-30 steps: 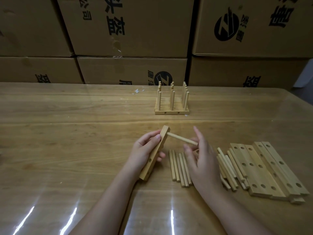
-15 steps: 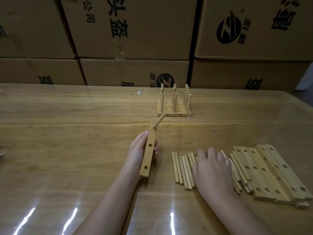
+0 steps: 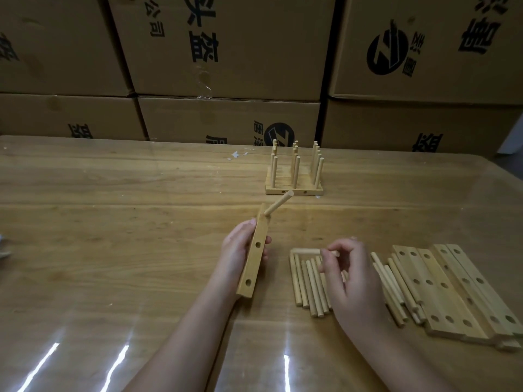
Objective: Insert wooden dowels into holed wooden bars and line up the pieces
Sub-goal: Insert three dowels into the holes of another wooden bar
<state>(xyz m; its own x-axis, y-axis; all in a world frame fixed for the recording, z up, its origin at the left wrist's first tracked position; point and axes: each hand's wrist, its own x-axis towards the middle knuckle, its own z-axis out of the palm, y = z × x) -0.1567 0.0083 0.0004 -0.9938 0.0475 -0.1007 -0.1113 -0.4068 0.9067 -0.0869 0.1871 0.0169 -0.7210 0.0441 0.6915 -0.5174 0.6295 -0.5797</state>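
The left hand [image 3: 240, 250] grips a holed bar [image 3: 256, 256] tilted above the table [image 3: 113, 250], with one dowel [image 3: 278, 206] standing in its far hole. Just beside it, the right hand [image 3: 351, 278] pinches a crosswise dowel [image 3: 307, 251] over the loose dowels [image 3: 308, 284].

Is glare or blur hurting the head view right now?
Head view: dim overall; white glare streaks on the table near the bottom edge, clear of the work; right hand pinching a dowel is slightly motion-blurred; bar in the left hand is sharp, holes readable; boxes bow from wide-angle distortion.
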